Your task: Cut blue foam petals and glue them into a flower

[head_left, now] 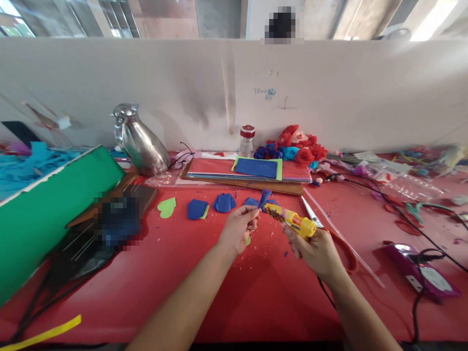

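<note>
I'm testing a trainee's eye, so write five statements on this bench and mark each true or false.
1. The right hand holds a glue gun. True.
2. The left hand is empty. False: it pinches blue paper.
3. The jar has a green lid. False: the lid is red.
4. Flowers lie to the jar's right. True.
5. The jug stands left of the jar. True.

Two hands (237, 229), one glue gun (292, 219), one metal jug (146, 148), one jar (247, 142)
</note>
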Demonstrator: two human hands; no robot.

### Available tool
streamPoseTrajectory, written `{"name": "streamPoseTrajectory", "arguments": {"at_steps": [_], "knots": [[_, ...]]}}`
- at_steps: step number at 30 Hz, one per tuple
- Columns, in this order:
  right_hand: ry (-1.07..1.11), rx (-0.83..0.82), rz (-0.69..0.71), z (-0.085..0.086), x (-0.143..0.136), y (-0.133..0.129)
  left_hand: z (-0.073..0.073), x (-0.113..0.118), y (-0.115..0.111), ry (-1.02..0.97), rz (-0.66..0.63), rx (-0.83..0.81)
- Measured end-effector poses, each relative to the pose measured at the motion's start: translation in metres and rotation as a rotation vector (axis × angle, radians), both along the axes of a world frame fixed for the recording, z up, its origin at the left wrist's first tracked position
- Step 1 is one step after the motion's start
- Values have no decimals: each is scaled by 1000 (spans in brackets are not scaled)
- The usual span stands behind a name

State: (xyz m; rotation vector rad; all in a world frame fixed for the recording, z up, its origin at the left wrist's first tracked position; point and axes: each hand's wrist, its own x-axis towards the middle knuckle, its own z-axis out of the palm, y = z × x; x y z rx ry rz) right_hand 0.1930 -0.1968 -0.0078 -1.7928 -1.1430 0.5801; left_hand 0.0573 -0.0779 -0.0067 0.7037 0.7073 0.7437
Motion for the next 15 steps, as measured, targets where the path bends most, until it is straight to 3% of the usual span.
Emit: {"name": "streamPoseTrajectory", "arguments": {"at_steps": [15], "knots": [[23,28,-18,9,-6,4,1,1,-1,53,19,76]]}}
